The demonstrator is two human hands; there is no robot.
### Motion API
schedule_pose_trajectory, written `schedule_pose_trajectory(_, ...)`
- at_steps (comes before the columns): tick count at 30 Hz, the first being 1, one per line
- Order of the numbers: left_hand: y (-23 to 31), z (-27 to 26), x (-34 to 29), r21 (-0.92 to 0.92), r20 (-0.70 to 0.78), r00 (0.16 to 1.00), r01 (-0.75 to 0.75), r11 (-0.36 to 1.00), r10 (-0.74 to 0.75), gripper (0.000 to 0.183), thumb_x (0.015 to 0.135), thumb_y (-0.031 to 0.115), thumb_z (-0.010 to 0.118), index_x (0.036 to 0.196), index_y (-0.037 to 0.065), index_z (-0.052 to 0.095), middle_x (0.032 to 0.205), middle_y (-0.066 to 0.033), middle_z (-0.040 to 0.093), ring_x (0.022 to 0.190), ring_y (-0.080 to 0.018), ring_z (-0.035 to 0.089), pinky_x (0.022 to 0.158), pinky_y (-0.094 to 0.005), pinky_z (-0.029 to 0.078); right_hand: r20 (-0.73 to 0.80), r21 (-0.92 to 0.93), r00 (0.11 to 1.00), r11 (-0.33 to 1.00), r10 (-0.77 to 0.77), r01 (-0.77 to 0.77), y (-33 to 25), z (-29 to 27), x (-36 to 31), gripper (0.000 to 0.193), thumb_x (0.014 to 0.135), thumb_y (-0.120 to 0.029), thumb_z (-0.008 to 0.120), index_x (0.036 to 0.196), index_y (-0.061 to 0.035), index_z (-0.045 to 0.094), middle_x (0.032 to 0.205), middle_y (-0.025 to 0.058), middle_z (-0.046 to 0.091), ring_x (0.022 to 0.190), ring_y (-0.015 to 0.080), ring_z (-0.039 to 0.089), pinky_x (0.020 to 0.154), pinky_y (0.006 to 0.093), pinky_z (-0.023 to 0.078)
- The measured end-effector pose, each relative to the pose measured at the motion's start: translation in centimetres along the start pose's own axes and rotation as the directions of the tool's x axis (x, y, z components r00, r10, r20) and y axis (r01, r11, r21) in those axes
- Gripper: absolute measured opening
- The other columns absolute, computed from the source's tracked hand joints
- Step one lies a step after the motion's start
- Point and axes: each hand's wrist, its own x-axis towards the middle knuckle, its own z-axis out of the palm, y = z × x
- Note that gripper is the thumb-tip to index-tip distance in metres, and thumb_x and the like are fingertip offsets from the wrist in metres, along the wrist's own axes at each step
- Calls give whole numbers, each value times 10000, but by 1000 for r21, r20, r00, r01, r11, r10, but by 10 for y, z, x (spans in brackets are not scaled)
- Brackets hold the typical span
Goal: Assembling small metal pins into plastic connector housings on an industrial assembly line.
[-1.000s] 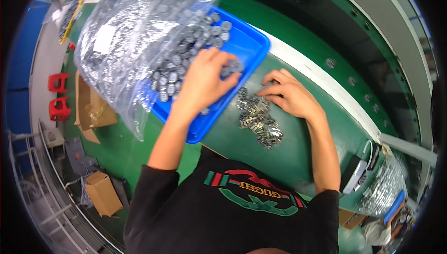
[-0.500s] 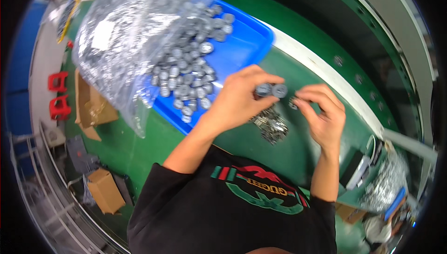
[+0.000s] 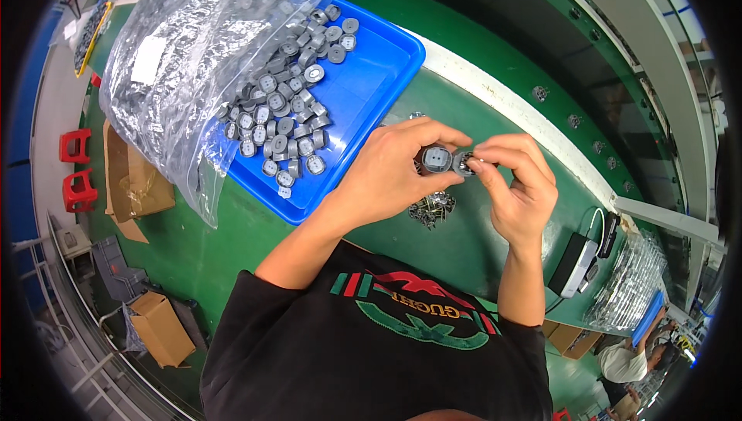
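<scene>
My left hand [image 3: 379, 168] pinches a round grey plastic cap [image 3: 437, 159] whose pale inner face is turned up. Beside it, toward my right hand, a second grey cap [image 3: 459, 164] is partly covered by fingers. Thumb and forefinger of my right hand [image 3: 527, 193] are closed on a small shiny metal piece [image 3: 471, 160], which meets the second cap. Below the hands, on the green tabletop, lies a heap of small metal parts [image 3: 434, 212]. To the left, many grey caps [image 3: 277, 103] spill from a clear plastic bag [image 3: 209, 42] into a blue tray [image 3: 369, 100].
Beyond a white ledge [image 3: 502, 100], several small metal pieces [image 3: 539, 93] stand on a dark green strip. A black-and-white device with a cable [image 3: 573, 265] sits at right. Cardboard boxes [image 3: 162, 330] and red stools [image 3: 76, 191] are at left; another person [image 3: 626, 363] is at lower right.
My right hand has moved left and brought the metal piece against the second cap. The caps in my left hand have turned, so one shows its pale face. The whole view has shifted slightly.
</scene>
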Motion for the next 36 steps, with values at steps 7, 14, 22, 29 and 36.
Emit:
schedule_pose_trajectory(7,-11,-5,-23,-598,-28,989,98,795,-142,381,810,-57,781,1172,-28,666,1069,-71,683,952,-124,674,800,-245,572,-60,142,984,977,170,-160,-10,18,-13,161,796,111,746,929,38,692,974,130,663,898,207,646,779,299,533)
schedule_pose_trajectory(14,-44,0,-45,-476,-169,982,-151,867,78,265,934,88,691,1179,-9,662,1224,-135,582,1130,-204,611,906,-311,553,-27,166,956,944,292,-284,-17,52,-38,126,846,104,713,943,43,659,992,87,597,873,134,583,737,231,488)
schedule_pose_trajectory(22,-66,-19,-66,-804,-44,993,28,594,-107,352,1053,166,534,1374,20,548,908,-73,637,733,-123,640,658,-284,555,70,-122,980,977,185,-176,-32,60,-38,167,806,124,716,943,28,706,988,125,624,885,193,604,712,264,488)
schedule_pose_trajectory(29,-66,-33,-91,-902,-87,985,-14,431,-148,336,1062,172,500,1318,-22,597,893,-69,641,667,-114,661,607,-258,568,206,-219,973,974,103,-57,-56,83,-13,131,837,73,714,961,37,694,950,109,614,840,171,579,701,260,465)
schedule_pose_trajectory(36,-74,-46,-113,-811,-239,967,-147,567,-91,413,914,126,738,1276,-45,636,953,-62,683,805,-97,642,712,-245,532,379,-267,925,955,-16,126,-81,109,5,133,794,37,755,911,19,695,871,121,616,825,229,586,714,311,460)
